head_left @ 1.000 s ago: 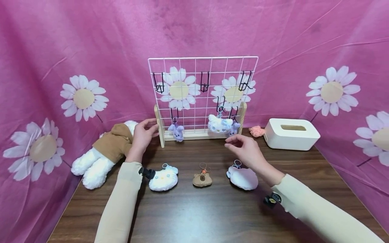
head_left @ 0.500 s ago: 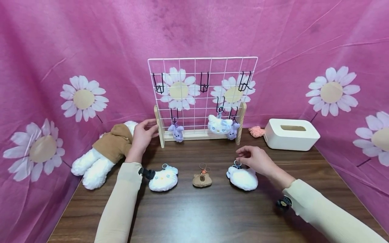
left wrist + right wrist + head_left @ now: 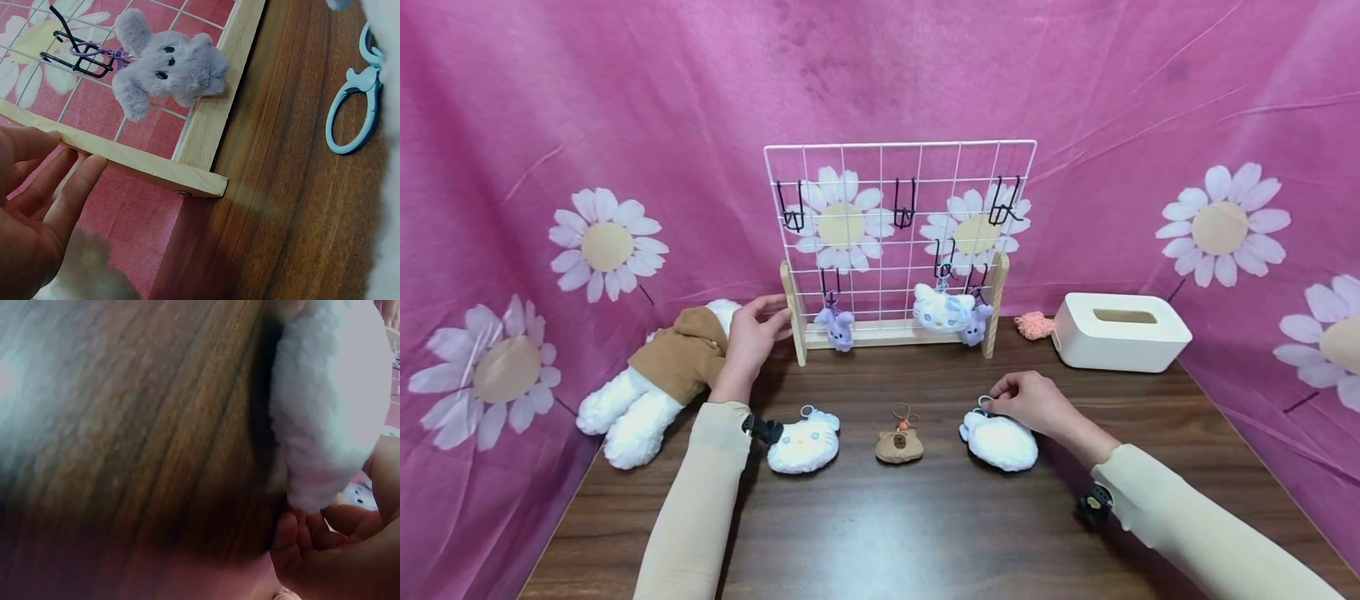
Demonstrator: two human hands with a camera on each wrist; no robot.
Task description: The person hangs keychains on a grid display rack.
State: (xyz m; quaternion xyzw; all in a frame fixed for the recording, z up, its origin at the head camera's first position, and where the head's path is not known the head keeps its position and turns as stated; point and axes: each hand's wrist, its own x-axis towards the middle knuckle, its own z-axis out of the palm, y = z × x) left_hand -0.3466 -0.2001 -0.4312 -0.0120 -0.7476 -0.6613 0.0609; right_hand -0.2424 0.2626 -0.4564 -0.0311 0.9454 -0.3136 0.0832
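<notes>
My right hand (image 3: 1033,404) pinches the top end, by the blue ring, of a white plush keychain (image 3: 1002,442) that lies on the table at the right; in the right wrist view its fluffy body hides the ring. My left hand (image 3: 758,333) rests its fairly straight fingertips against the left wooden post (image 3: 144,164) of a white wire grid rack (image 3: 882,145). From black hooks on the grid hang a lilac bunny plush (image 3: 837,328) at left, a white cat-face plush (image 3: 942,309) at right and, partly behind it, another lilac plush (image 3: 976,325).
A white cat-face keychain (image 3: 803,446) and a brown plush keychain (image 3: 899,446) lie on the wooden table (image 3: 850,533). At left is a white plush toy in a brown hoodie (image 3: 670,367). A white tissue box (image 3: 1120,346) and a coral tassel-like thing (image 3: 1033,325) stand at right.
My right hand has come down and toward me from near the hanging white plush to the white keychain, and its fingertips have closed at the ring. My left hand stays at the post.
</notes>
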